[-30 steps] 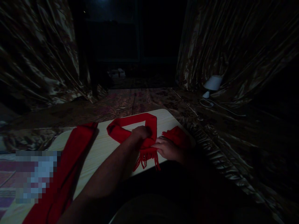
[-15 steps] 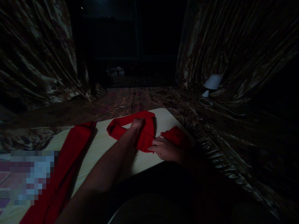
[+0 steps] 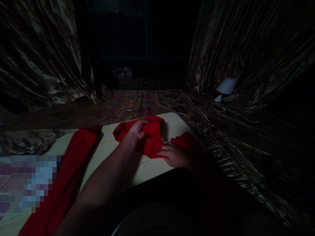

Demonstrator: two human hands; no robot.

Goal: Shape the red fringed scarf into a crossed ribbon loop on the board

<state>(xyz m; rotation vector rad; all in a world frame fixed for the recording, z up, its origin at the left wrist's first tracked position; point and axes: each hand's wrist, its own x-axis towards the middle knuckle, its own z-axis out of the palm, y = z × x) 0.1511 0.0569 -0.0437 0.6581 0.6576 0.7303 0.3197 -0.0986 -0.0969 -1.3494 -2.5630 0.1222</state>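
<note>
A piece of red cloth (image 3: 152, 141) lies on the pale wood-patterned table (image 3: 108, 154), its left part bent round in a loop. My left hand (image 3: 139, 128) is closed on the middle of this cloth, thumb towards the far side; its other fingers are mostly hidden. At the near right corner of the same cloth, my right hand (image 3: 176, 155) pinches the edge. Just beyond my right hand lies a smaller bunched red cloth (image 3: 188, 144), partly covered by that hand. The light is dim, so seams and details do not show.
A long folded red cloth (image 3: 73, 164) runs along the table's left side. Past the table is a patterned cover with a ruffled edge (image 3: 226, 164). A white lamp (image 3: 226, 87) with a cord stands at the right, near curtains (image 3: 216, 49). A blurred-out patch sits lower left.
My left hand has shifted slightly left and turned, so the wrist's inner side shows. The cloth's loop has flattened and its opening is covered. My right hand stays at the near corner.
</note>
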